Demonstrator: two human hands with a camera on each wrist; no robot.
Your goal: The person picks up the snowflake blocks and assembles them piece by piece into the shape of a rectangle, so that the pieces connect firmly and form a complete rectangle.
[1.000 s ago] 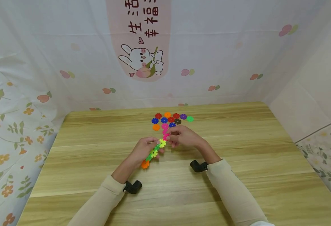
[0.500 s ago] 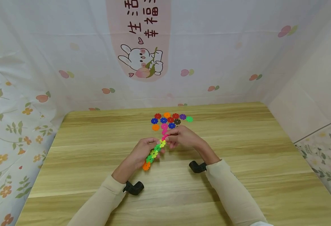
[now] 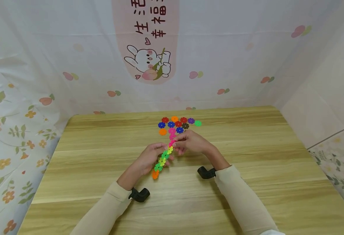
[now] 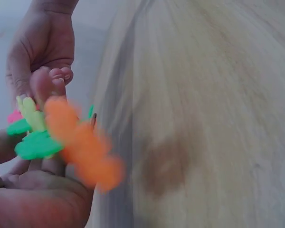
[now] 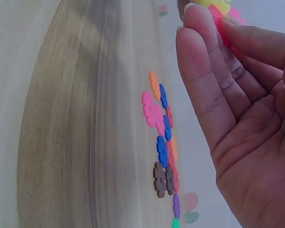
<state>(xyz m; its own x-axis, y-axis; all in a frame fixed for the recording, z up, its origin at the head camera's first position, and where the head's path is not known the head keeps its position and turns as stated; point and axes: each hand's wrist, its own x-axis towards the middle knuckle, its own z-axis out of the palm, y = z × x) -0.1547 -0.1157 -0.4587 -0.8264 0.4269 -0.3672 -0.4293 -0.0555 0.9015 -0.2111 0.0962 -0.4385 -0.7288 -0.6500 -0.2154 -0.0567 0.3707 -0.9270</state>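
Observation:
Several notched plastic snowflake discs are joined in a chain [image 3: 162,161], alternating green and yellow, with an orange disc [image 3: 155,175] at the near end. My left hand [image 3: 149,159] holds this chain near its yellow far end. Between thumb and fingers my right hand [image 3: 192,143] pinches a pink snowflake disc [image 3: 172,143] against the end yellow disc [image 3: 170,149]. In the right wrist view the pink disc [image 5: 218,23] touches the yellow one; whether their slots interlock I cannot tell. The left wrist view shows the orange disc [image 4: 88,142] blurred, above the table.
Loose snowflake discs lie flat on the wooden table [image 3: 101,169] beyond my hands: red [image 3: 165,120], blue [image 3: 161,125], orange [image 3: 163,132], pink [image 3: 172,131], purple [image 3: 191,121], green [image 3: 197,123] and brown [image 3: 185,126]. A printed cloth [image 3: 219,58] hangs behind the table.
The chain's near end has swung a little right and toward me, and more of its green discs show. Both hands stay nearly in place, the right still pinching the pink disc.

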